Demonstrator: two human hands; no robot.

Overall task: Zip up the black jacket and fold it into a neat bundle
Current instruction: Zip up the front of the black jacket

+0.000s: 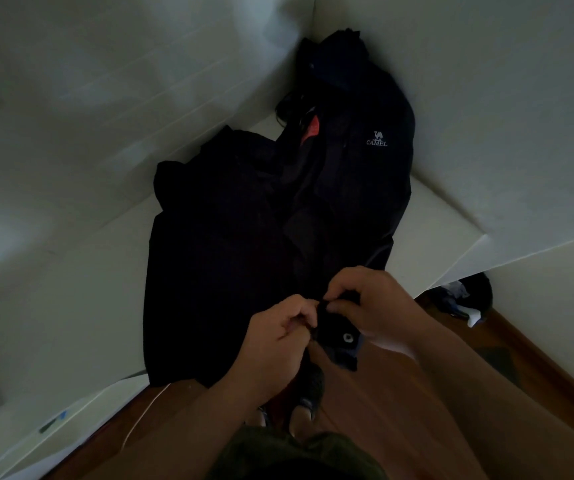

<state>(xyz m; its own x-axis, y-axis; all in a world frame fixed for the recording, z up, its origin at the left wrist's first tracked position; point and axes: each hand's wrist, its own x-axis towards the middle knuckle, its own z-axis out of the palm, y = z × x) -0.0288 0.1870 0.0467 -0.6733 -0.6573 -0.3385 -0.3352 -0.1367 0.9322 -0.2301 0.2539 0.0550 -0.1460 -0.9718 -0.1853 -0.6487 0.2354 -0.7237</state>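
Pinching black jacket (244, 237) hem, "CAMEL" logo (376, 138)

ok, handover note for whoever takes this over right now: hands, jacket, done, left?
Left hand: pinched on the jacket's bottom front edge.
Right hand: pinched on the opposite edge, right beside it.
Black jacket: spread front-up on the white surface, hem hanging over the near edge, collar in the far corner.
Done: laid out, the two bottom edges brought together.
Left: front looks open higher up; zip it, then fold.
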